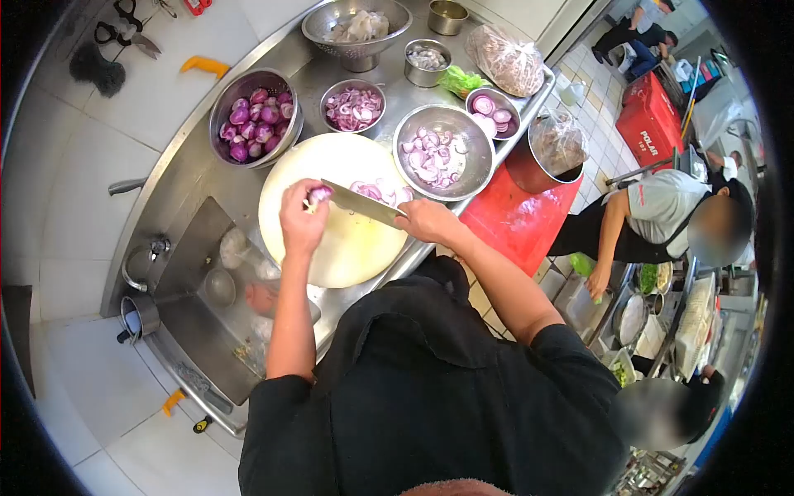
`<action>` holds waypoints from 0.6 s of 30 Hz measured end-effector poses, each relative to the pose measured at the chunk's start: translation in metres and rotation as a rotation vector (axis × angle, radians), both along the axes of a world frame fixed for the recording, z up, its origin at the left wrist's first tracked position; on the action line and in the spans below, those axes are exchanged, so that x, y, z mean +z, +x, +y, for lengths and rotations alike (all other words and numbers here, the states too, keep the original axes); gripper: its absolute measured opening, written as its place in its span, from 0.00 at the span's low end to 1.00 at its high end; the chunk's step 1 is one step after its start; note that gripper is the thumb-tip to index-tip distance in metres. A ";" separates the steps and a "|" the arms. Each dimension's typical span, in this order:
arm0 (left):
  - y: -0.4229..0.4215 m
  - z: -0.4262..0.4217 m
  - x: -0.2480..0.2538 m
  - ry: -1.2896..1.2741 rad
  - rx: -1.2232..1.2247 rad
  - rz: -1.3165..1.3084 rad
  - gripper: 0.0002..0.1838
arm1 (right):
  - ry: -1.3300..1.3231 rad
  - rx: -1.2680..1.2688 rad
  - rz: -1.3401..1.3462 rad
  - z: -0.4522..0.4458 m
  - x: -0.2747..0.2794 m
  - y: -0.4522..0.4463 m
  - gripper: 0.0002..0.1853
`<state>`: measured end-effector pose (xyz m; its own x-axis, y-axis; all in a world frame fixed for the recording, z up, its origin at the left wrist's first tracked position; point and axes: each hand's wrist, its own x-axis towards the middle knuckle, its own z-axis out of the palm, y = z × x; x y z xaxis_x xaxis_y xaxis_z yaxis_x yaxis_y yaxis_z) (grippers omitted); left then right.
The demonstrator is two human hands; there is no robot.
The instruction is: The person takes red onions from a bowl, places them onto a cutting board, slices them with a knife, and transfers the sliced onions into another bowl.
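Note:
My left hand (299,217) grips a piece of red onion (319,195) above the round cutting board (364,264). In my right hand (430,221) is the handle of a broad kitchen knife (364,205); its blade tip reaches the onion piece. Sliced red onion (382,190) lies on the board just behind the blade. Beyond the board, a large steel bowl (468,183) contains onion slices, and a smaller bowl (353,84) holds more of them. At the left, a deep bowl (223,155) is filled with whole peeled red onions (258,124).
A sink (186,285) with a faucet (145,260) lies left of the board. A colander (357,51), a plastic bag (506,62) and a steel pot (529,169) stand along the counter's far and right sides. A co-worker (662,211) works at the right.

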<state>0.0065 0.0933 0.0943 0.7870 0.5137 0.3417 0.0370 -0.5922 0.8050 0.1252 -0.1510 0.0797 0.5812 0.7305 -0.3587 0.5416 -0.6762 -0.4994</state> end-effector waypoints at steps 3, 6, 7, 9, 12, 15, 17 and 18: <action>-0.017 -0.029 -0.051 -0.059 -0.083 -0.089 0.13 | 0.034 -0.051 -0.029 0.001 0.004 -0.013 0.20; -0.047 -0.055 -0.085 0.095 -0.180 0.025 0.14 | 0.006 -0.084 -0.003 -0.005 0.012 -0.032 0.19; -0.057 -0.060 -0.084 0.096 -0.200 0.053 0.16 | -0.014 -0.099 0.017 -0.009 0.015 -0.040 0.18; -0.073 -0.065 -0.072 0.110 -0.208 0.091 0.18 | -0.014 -0.119 0.034 -0.017 0.023 -0.053 0.17; -0.078 -0.063 -0.081 0.069 -0.190 0.097 0.16 | -0.013 -0.130 -0.027 -0.024 0.020 -0.068 0.16; -0.069 -0.061 -0.089 0.048 -0.195 0.050 0.13 | -0.004 -0.103 -0.069 -0.027 0.024 -0.077 0.15; -0.063 -0.052 -0.086 0.069 -0.263 0.050 0.12 | -0.015 -0.077 -0.086 -0.027 0.034 -0.079 0.15; -0.060 -0.048 -0.085 0.072 -0.292 0.048 0.12 | -0.025 -0.086 -0.085 -0.029 0.034 -0.080 0.15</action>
